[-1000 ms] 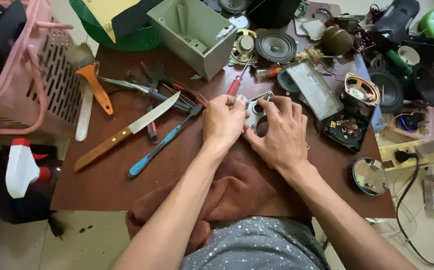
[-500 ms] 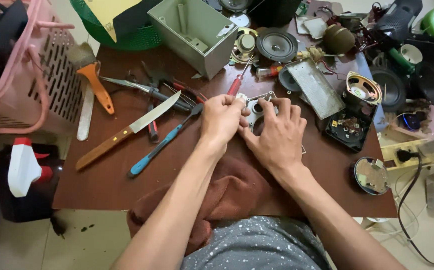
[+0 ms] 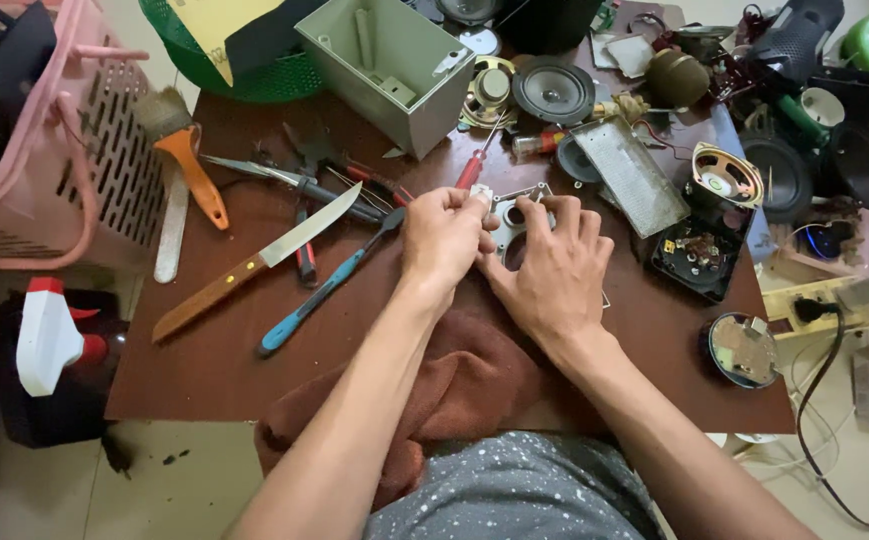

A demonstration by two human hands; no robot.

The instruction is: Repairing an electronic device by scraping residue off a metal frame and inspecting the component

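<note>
— Both hands are working at the middle of the brown table [image 3: 204, 370]. What is each one doing?

— Left hand [image 3: 444, 238] is pinching something small at the top left corner of a grey metal plate [image 3: 510, 222] with round holes; its fingers are curled tight. Right hand [image 3: 552, 268] is lying over the plate's right half, fingers spread and pressing on it. What the left fingertips are gripping is too small to tell.

— Where is the plate lying?

— Flat on the table, just beyond a brown cloth [image 3: 464, 385] that is hanging over the near edge. A red-handled screwdriver [image 3: 473, 168] is lying just past the left hand, and a knife [image 3: 254, 262] and blue-handled tool [image 3: 324, 290] are lying to the left.

— Which step would you say this is?

— I judge they are freeing or seating a small fitting on the plate's corner. The next move seems to be calling for a steady hold from the right hand while the left is twisting or pulling finely, perhaps reaching for the screwdriver.
</note>
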